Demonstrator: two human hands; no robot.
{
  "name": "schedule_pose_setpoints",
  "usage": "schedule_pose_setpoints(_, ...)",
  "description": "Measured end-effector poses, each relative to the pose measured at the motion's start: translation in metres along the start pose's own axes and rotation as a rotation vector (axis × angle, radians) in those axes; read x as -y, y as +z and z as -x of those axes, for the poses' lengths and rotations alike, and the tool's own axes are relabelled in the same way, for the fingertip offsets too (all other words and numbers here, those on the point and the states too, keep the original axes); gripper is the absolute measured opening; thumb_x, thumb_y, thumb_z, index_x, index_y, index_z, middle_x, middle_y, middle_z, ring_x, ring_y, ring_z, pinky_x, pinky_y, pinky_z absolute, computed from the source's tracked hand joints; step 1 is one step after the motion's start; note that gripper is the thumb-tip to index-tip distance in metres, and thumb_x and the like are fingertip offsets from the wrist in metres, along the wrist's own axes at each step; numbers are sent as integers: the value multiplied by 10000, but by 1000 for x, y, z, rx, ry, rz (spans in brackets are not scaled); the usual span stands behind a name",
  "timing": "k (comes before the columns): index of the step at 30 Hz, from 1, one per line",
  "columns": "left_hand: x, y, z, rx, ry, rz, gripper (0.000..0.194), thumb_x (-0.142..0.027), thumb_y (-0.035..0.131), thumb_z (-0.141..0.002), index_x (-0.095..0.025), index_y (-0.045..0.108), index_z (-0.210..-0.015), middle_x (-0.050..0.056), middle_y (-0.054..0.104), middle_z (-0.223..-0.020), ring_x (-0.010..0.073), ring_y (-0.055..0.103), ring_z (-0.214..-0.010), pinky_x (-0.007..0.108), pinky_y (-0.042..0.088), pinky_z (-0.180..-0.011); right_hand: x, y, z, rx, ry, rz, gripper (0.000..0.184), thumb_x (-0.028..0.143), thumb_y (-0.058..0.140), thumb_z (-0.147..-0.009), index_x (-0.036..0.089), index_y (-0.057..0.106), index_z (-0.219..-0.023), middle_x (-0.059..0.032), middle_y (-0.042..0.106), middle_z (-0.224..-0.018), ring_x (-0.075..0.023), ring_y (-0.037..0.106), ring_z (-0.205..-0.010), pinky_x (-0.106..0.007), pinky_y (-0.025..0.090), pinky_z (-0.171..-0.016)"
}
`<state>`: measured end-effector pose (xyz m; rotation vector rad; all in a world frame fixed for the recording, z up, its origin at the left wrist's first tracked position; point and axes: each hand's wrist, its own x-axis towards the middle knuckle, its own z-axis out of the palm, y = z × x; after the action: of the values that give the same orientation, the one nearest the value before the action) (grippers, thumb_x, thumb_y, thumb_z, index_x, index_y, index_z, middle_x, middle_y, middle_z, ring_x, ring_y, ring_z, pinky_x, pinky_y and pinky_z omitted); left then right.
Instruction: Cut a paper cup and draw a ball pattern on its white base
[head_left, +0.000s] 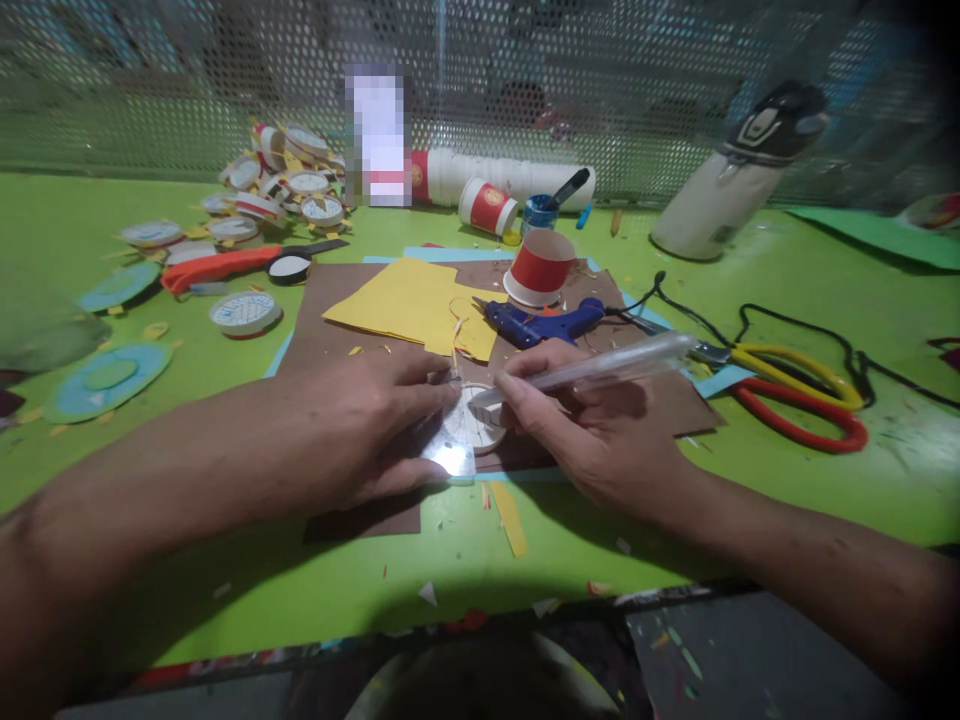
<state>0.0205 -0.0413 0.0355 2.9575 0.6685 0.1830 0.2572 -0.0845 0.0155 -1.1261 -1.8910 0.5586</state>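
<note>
My left hand (379,415) presses a clear plastic ruler (455,458) down over a small white paper disc (484,437), its fingers bent and close together along the ruler's edge. In my right hand (581,425) is a pen (622,362) with a clear barrel, gripped between thumb and fingers. The pen's tip meets the disc beside the ruler, where a few dark lines show. Under both hands lies brown card (315,320). Just beyond the fingers are folded yellow paper (397,300) and a blue glue gun (544,322).
A red cut cup (540,265) stands behind the glue gun. Scissors (799,375) and a black cord (742,320) lie at right, a bottle (720,190) farther back. Several paper discs (244,312) and an orange cutter (225,268) are at left. Stacked cups (495,178) line the mesh.
</note>
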Motion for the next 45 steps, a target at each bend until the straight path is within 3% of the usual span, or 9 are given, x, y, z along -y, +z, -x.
schedule_pose_setpoints(8, -5, -5, -4, 3, 2, 39, 359, -330, 520, -961, -217, 582, -1296, 155, 606, -1287, 305, 654, -1064, 393, 582, -805, 2, 1, -1, -7, -58, 41, 122, 219, 582, -944, 159, 647, -860, 1, 685, -718, -121, 653, -647, -223, 502, -628)
schedule_pose_setpoints(19, -1, 4, -1, -51, 0, 23, 416, -387, 548, -952, -255, 558, -1347, 145, 588, -1351, 297, 654, -1087, 385, 581, -823, 4, 1, -4, 13, -104, 120, 146, 230, 560, -955, 177, 624, -834, -1, 686, -727, -137, 658, -649, -250, 493, -627)
schedule_pose_setpoints(28, -6, -3, -6, -7, -15, 25, 303, -391, 484, -971, -202, 626, -1161, 170, 622, -1267, 313, 671, -1022, 425, 590, -782, 3, 1, -4, -46, -132, 153, 96, 216, 575, -952, 190, 621, -873, 2, 710, -751, -125, 660, -643, -235, 511, -608)
schedule_pose_setpoints(45, -4, 0, -5, -28, -19, 50, 336, -394, 513, -959, -228, 618, -1231, 153, 631, -1258, 292, 673, -1007, 411, 575, -827, 5, 0, -4, -57, -152, 180, 91, 194, 590, -928, 186, 626, -845, 0, 712, -717, -129, 651, -603, -237, 498, -586)
